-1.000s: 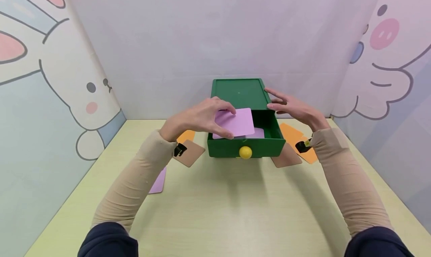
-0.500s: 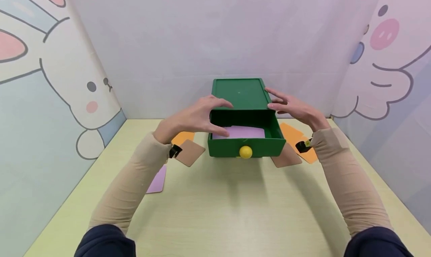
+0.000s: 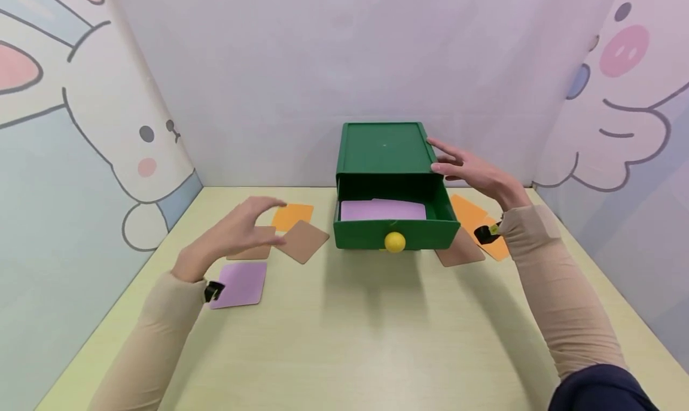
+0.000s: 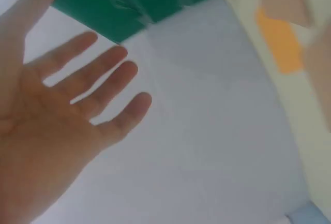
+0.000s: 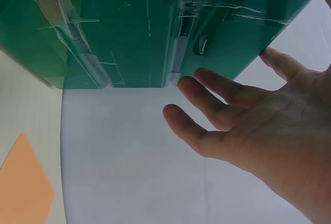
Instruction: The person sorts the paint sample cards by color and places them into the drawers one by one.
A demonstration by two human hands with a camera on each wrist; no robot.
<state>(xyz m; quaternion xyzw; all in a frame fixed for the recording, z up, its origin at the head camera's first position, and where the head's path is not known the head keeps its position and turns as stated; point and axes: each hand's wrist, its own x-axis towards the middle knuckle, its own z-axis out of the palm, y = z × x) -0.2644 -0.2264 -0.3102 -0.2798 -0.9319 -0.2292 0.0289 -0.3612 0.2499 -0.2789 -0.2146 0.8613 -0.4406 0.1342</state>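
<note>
Hovering my left hand (image 3: 231, 234) over the brown card (image 3: 302, 241) on the bench (image 3: 355, 333), fingers spread and holding nothing, I rest my right hand (image 3: 470, 171), fingers straight, against the green drawer box (image 3: 384, 148); a purple card (image 3: 383, 210) lies inside its pulled-out drawer

- My left hand (image 3: 231, 234) hovers palm down, fingers (image 3: 266, 203) spread and loosely bent, holding nothing.
- My right hand (image 3: 473, 171) reaches forward, fingers (image 3: 438, 145) straight and spread.
</note>
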